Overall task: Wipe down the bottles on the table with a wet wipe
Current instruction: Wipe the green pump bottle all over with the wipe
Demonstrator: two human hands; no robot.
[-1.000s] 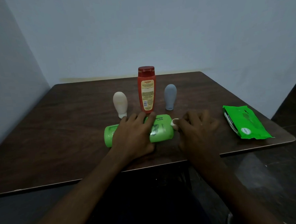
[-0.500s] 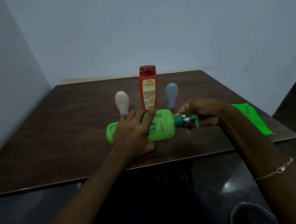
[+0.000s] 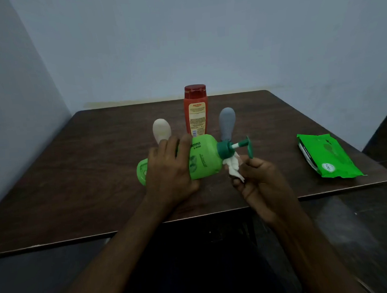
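Note:
A green pump bottle (image 3: pixel 205 159) lies on its side on the dark wooden table (image 3: pixel 88 165), its dark green pump head pointing right. My left hand (image 3: pixel 169 170) grips the bottle's body from above. My right hand (image 3: pixel 260 176) holds a crumpled white wet wipe (image 3: pixel 233 166) just under the pump neck, touching the collar. Behind stand a red bottle (image 3: pixel 196 111), a cream bottle (image 3: pixel 161 130) partly hidden by my left fingers, and a grey bottle (image 3: pixel 227 124), all upright.
A green pack of wet wipes (image 3: pixel 325 156) lies flat near the table's right edge. The table stands in a corner, with walls at the back and left. A dark floor shows at the right, beyond the table's near edge.
My right hand has moved from over the pump head down and towards me, so the wipe now shows under the pump neck. The green bottle has tilted slightly, pump end raised. The left hand keeps its grip.

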